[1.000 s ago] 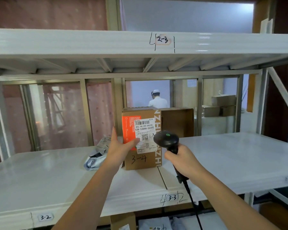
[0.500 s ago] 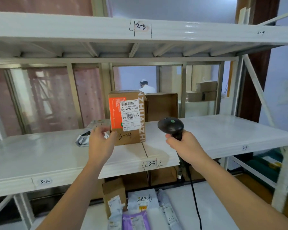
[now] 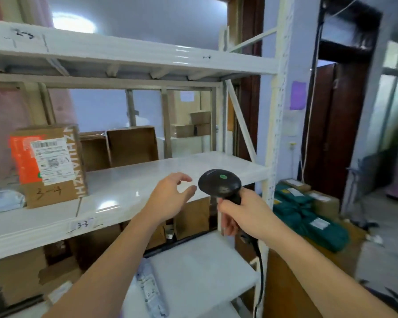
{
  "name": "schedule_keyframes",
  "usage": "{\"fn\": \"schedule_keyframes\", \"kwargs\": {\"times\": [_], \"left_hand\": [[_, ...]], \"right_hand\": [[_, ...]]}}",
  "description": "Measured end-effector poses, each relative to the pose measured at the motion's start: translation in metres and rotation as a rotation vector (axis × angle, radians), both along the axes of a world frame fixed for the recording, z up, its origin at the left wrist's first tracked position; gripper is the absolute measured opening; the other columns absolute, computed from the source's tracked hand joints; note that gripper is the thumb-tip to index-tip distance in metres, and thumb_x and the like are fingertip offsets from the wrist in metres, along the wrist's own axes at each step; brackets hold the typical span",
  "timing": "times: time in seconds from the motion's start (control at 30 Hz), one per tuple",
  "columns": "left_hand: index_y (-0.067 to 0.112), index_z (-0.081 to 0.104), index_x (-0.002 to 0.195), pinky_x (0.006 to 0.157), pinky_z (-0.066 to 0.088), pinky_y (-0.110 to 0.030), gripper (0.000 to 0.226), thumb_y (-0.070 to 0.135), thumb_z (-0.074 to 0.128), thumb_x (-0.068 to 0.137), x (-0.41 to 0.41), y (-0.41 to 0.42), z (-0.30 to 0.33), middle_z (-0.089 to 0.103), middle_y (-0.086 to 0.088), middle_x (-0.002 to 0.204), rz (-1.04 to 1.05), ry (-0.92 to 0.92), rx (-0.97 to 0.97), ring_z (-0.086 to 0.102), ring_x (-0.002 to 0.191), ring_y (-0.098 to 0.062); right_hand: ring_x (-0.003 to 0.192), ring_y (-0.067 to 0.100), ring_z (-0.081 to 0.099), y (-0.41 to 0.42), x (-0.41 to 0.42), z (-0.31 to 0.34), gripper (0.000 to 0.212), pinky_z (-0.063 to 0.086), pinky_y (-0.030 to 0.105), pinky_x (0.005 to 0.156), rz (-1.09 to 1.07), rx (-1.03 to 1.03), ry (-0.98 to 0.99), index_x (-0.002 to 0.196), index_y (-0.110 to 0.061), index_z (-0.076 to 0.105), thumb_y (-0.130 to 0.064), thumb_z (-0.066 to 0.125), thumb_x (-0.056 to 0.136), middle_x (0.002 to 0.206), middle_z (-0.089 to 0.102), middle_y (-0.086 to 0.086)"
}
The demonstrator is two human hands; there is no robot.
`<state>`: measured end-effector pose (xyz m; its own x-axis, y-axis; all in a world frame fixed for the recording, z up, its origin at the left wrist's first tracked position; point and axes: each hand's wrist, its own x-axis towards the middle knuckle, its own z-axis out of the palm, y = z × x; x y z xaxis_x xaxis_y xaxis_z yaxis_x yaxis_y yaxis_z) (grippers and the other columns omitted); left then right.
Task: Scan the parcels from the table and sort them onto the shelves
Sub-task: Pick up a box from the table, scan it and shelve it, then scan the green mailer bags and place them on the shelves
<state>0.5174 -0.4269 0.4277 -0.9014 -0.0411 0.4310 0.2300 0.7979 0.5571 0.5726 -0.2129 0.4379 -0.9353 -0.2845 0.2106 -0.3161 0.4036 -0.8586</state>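
A brown cardboard parcel (image 3: 48,166) with an orange panel, a white label and "3-4" written on it stands upright on the white middle shelf (image 3: 133,187), at the left. My left hand (image 3: 170,196) hovers empty in front of that shelf, fingers apart, well to the right of the parcel. My right hand (image 3: 244,216) grips the handle of a black barcode scanner (image 3: 220,183), its head up and its cable hanging down. The two hands are close together.
An open brown box (image 3: 131,145) stands behind the parcel. A grey bag (image 3: 2,199) lies at the shelf's left edge. Boxes and mailers fill the lower shelf (image 3: 193,271). The white upright post (image 3: 274,134) stands at right; green bags (image 3: 308,219) and cartons lie on the floor beyond it.
My left hand let go of the parcel, left it on the shelf and drew back to the right. The view swung right, so the parcel now sits at the far left.
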Motion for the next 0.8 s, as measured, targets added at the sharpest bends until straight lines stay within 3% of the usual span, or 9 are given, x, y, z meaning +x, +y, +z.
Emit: {"fn": "schedule_keyframes", "kwargs": {"times": [0.13,0.23,0.37,0.57,0.8], "left_hand": [[0.031,0.062,0.134,0.109,0.048,-0.037,0.037,0.046,0.062,0.101,-0.039,0.105,-0.024,0.060,0.008,0.144,-0.234,-0.102,-0.038,0.058,0.126,-0.016],[0.031,0.060,0.139,0.105,0.051,-0.035,0.044,0.048,0.065,0.099,-0.065,0.173,-0.045,0.059,0.008,0.144,-0.383,-0.166,-0.113,0.059,0.125,-0.014],[0.031,0.052,0.149,0.112,0.041,-0.034,0.055,0.054,0.061,0.099,-0.099,0.249,-0.069,0.047,0.007,0.159,-0.513,-0.231,-0.210,0.049,0.141,-0.016],[0.030,0.031,0.163,0.126,0.028,-0.042,0.080,0.069,0.053,0.097,-0.163,0.335,-0.095,0.027,0.004,0.171,-0.612,-0.310,-0.254,0.028,0.157,-0.019],[0.025,0.031,0.164,0.127,0.026,-0.042,0.082,0.071,0.046,0.098,-0.262,0.398,-0.115,0.025,0.000,0.172,-0.627,-0.341,-0.332,0.025,0.158,-0.022]], "right_hand": [[0.040,0.013,0.054,0.092,0.011,-0.015,0.022,0.053,0.035,0.054,-0.222,0.051,0.027,0.072,-0.016,0.057,-0.022,0.059,0.093,0.048,0.058,0.003],[0.038,0.012,0.052,0.154,0.014,-0.027,0.019,0.050,0.036,0.053,-0.347,0.042,-0.004,0.075,-0.017,0.056,-0.022,0.060,0.093,0.045,0.056,0.000],[0.038,0.008,0.049,0.222,0.012,-0.047,0.010,0.046,0.035,0.055,-0.482,0.054,-0.048,0.084,-0.016,0.059,-0.022,0.062,0.092,0.046,0.056,-0.002],[0.044,0.010,0.052,0.289,-0.024,-0.068,0.005,0.044,0.030,0.052,-0.632,0.070,-0.099,0.085,-0.016,0.061,-0.016,0.064,0.090,0.052,0.056,-0.002],[0.052,0.013,0.054,0.347,-0.110,-0.081,0.006,0.044,0.034,0.058,-0.705,0.079,-0.116,0.083,-0.016,0.063,-0.018,0.066,0.086,0.058,0.058,-0.002]]}}
